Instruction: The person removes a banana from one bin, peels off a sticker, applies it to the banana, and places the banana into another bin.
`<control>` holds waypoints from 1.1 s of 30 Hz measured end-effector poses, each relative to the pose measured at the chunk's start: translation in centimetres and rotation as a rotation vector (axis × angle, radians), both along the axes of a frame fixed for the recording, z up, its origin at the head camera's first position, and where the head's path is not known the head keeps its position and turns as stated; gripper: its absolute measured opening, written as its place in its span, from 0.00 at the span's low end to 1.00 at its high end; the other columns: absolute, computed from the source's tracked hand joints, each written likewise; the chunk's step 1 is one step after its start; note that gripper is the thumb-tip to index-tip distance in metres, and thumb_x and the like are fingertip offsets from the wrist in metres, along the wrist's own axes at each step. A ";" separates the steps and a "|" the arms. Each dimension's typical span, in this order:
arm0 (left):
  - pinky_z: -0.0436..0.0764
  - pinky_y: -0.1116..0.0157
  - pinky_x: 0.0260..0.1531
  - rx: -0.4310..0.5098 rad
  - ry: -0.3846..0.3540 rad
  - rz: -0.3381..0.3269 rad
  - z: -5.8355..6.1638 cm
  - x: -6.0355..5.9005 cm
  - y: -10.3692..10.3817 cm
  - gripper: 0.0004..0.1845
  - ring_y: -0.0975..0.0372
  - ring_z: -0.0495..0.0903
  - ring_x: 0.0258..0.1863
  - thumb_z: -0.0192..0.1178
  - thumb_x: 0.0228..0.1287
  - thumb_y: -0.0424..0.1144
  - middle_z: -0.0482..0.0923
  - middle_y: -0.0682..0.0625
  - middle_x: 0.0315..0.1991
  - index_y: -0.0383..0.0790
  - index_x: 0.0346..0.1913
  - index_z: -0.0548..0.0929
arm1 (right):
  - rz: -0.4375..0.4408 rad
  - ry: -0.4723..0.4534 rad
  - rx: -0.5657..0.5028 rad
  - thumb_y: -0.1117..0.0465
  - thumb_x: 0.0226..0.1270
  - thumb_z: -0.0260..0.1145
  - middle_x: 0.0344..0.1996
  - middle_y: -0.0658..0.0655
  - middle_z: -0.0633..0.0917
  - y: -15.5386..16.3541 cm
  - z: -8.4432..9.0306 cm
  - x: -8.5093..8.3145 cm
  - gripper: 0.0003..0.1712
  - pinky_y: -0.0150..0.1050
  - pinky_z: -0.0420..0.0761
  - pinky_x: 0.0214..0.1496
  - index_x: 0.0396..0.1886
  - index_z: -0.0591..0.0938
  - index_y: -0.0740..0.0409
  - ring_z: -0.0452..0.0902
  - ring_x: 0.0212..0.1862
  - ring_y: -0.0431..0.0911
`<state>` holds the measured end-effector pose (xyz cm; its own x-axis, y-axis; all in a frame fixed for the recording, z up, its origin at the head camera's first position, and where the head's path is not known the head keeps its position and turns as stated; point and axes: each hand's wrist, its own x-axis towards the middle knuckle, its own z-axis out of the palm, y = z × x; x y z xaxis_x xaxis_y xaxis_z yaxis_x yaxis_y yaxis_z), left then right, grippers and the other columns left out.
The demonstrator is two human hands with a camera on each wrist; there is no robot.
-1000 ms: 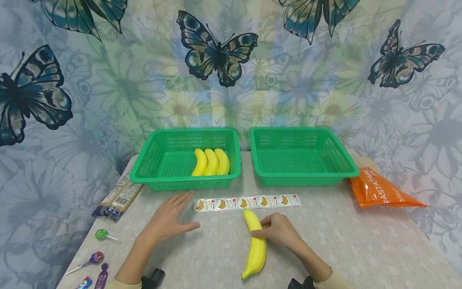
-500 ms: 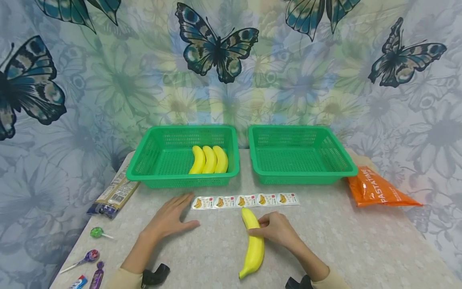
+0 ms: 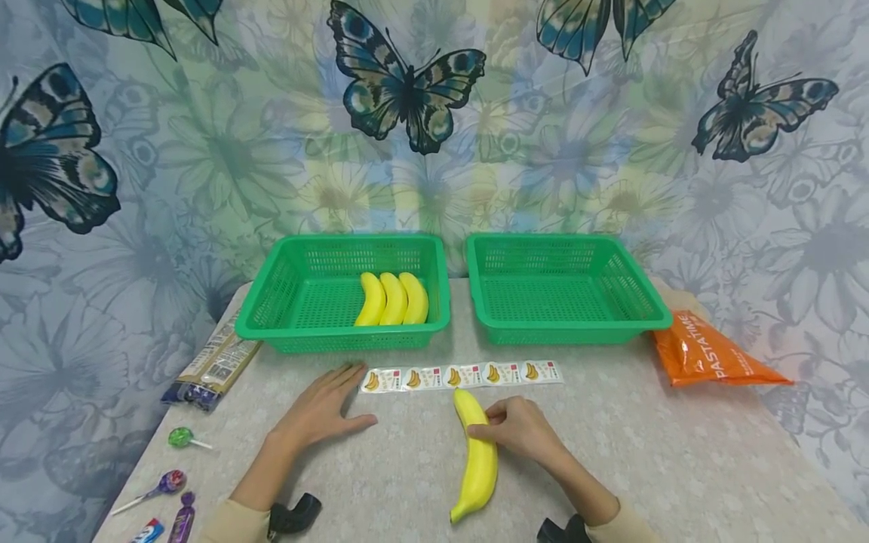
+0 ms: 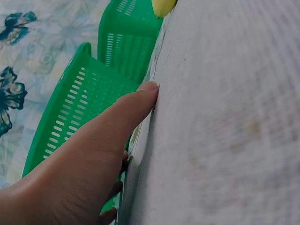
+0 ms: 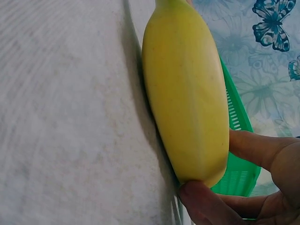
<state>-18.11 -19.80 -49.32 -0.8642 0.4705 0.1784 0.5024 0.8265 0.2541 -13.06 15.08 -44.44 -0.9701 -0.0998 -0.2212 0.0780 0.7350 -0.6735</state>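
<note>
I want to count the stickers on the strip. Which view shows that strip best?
The head view: the sticker strip lies flat and whole on the table, between the baskets and the hands. The left wrist view shows only its thin edge past the fingertip; the right wrist view shows none.

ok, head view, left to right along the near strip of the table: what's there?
lollipops → left hand, flat on the table → banana → right hand gripping it → orange pasta bag.
</note>
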 end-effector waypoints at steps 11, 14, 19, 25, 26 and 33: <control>0.64 0.45 0.70 0.007 -0.078 0.004 -0.2 0.3 0.2 0.50 0.44 0.62 0.72 0.59 0.56 0.70 0.63 0.38 0.72 0.35 0.71 0.66 | -0.039 0.012 0.008 0.44 0.48 0.77 0.31 0.50 0.87 0.3 -0.1 0.1 0.29 0.33 0.79 0.31 0.41 0.88 0.62 0.79 0.33 0.39; 0.64 0.45 0.70 0.024 -0.092 0.005 -0.2 0.3 0.2 0.50 0.44 0.62 0.72 0.60 0.55 0.69 0.63 0.38 0.72 0.34 0.71 0.66 | -0.060 0.038 0.002 0.47 0.49 0.77 0.29 0.49 0.86 0.3 0.0 0.0 0.27 0.32 0.78 0.31 0.42 0.87 0.63 0.78 0.32 0.38; 0.63 0.44 0.70 0.042 -0.104 0.011 0.0 0.1 0.2 0.51 0.44 0.61 0.73 0.62 0.54 0.68 0.63 0.38 0.72 0.34 0.71 0.66 | -0.092 0.091 -0.057 0.51 0.49 0.78 0.29 0.48 0.86 0.1 0.4 -0.4 0.25 0.31 0.80 0.32 0.43 0.87 0.63 0.80 0.32 0.38; 0.62 0.43 0.70 0.042 -0.126 0.015 0.2 0.1 0.0 0.51 0.43 0.61 0.73 0.63 0.54 0.67 0.62 0.37 0.72 0.33 0.71 0.66 | -0.049 0.164 -0.112 0.56 0.49 0.79 0.34 0.51 0.88 -0.2 1.0 -0.5 0.23 0.31 0.82 0.36 0.44 0.87 0.61 0.82 0.34 0.38; 0.62 0.43 0.70 0.042 -0.123 0.015 0.2 0.1 -0.1 0.51 0.43 0.61 0.73 0.63 0.54 0.67 0.62 0.36 0.72 0.33 0.71 0.66 | -0.033 0.177 -0.121 0.57 0.49 0.79 0.35 0.52 0.88 -0.4 1.2 -0.6 0.23 0.31 0.83 0.37 0.45 0.86 0.62 0.83 0.35 0.38; 0.60 0.42 0.71 0.067 -0.134 0.010 0.2 0.1 0.2 0.51 0.42 0.59 0.73 0.63 0.54 0.67 0.61 0.37 0.73 0.34 0.72 0.65 | 0.154 0.246 -0.164 0.60 0.49 0.78 0.40 0.57 0.87 -1.8 2.7 -1.4 0.23 0.36 0.85 0.44 0.47 0.85 0.62 0.85 0.40 0.47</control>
